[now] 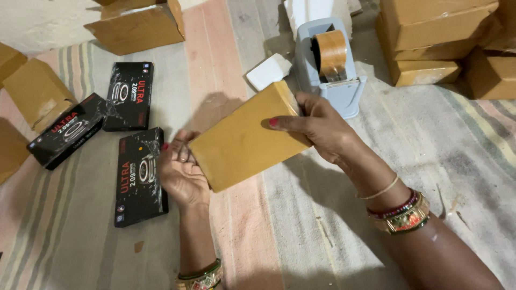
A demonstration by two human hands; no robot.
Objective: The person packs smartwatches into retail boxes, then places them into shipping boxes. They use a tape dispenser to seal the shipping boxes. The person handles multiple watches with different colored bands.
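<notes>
Both hands gripping small brown carton (pixel 248 138) mid-air at centre: right hand (pixel 322 129) pinching its 3 o'clock end, left hand (pixel 180 172) cupping 9 o'clock end, keeping it level. Tape dispenser (pixel 330 62) sitting at 1 o'clock w/in reach; black boxes (pixel 137 174) lying at 9 on striped mat (pixel 301 225).

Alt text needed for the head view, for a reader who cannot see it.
Two hands, left hand and right hand, hold a flat brown cardboard box above a striped mat. Three black boxes lie to the left, a grey tape dispenser just beyond.
</notes>
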